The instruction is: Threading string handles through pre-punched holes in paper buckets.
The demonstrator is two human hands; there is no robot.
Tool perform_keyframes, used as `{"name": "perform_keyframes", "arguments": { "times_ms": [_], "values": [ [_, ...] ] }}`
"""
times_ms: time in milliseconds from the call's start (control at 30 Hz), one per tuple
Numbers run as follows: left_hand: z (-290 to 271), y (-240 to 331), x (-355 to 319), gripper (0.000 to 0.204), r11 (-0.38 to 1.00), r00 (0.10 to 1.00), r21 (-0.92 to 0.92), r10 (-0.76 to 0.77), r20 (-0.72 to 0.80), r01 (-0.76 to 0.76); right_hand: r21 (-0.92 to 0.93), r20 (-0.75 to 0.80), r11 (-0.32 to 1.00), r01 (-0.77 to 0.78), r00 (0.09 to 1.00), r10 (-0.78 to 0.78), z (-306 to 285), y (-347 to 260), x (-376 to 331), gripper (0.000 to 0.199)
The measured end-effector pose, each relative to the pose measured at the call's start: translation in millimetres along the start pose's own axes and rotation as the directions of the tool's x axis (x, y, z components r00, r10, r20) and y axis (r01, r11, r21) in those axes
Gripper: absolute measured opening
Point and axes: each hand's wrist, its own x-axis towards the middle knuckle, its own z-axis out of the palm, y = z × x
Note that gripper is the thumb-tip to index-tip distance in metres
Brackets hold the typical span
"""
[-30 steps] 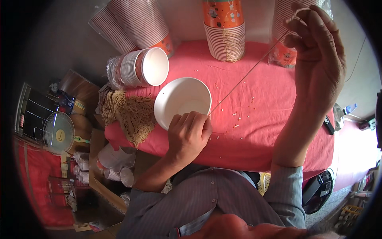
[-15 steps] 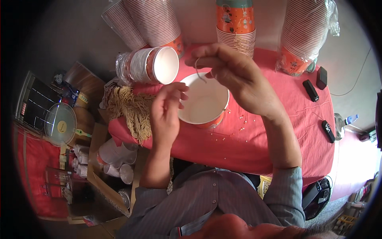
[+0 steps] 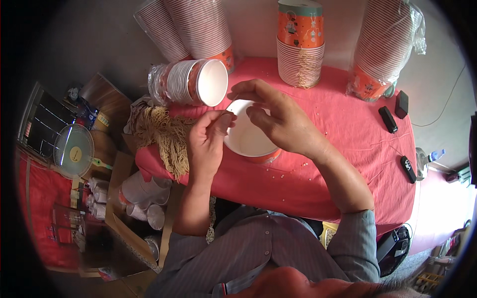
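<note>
A white-lined paper bucket [image 3: 251,141] with an orange outside stands upright on the red cloth in front of me. Over its left rim my left hand [image 3: 209,136] is closed, thumb pressed to fingers; whatever sits in that pinch is too small to make out. My right hand [image 3: 285,121] reaches across the bucket from the right, its fingers stretched out and the thumb apart from them. No cord shows clearly in it. Beside my left wrist, a bundle of tan cords [image 3: 166,144] drapes over the table's left edge.
A sleeve of paper buckets [image 3: 212,83] lies on its side behind my left hand. Tall stacks [image 3: 300,59] stand along the back. Small pale beads are scattered on the cloth [image 3: 338,184]. Dark small devices [image 3: 387,119] lie at the right; a carton [image 3: 117,193] holds cups at lower left.
The right hand has come down and turned lower over the bucket; the thin cord seen at its fingertips no longer shows. The left hand's fingers have closed into a pinch.
</note>
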Motion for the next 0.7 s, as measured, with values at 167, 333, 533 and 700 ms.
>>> {"name": "perform_keyframes", "arguments": {
  "times_ms": [167, 333, 533, 700],
  "values": [
    [-15.3, 1.5, -1.9, 0.031, 0.961, 0.987, 0.248, 0.145, -0.073, -0.123, -0.054, -0.034, 0.994, -0.094, 0.995, 0.092, -1.7, 8.1, 3.5, 0.04],
    [-25.1, 3.9, 4.2, 0.025, 0.945, 0.987, 0.301, 0.149, -0.057, -0.125, -0.034, -0.032, 0.997, -0.075, 0.997, 0.074, 0.1, 8.8, 2.1, 0.038],
    [-2.9, -8.6, 6.5, 0.023, 0.977, 0.996, 0.199, 0.068, 0.06, -0.079, -0.083, -0.021, 0.996, 0.019, 1.0, -0.021, 11.1, 8.4, -0.4, 0.041],
    [1.2, -5.5, 0.1, 0.013, 0.999, 1.0, 0.03, 0.028, 0.009, -0.028, -0.041, -0.041, 0.998, 0.045, 0.998, -0.047, 14.0, 11.0, -1.6, 0.042]
  ]
}}
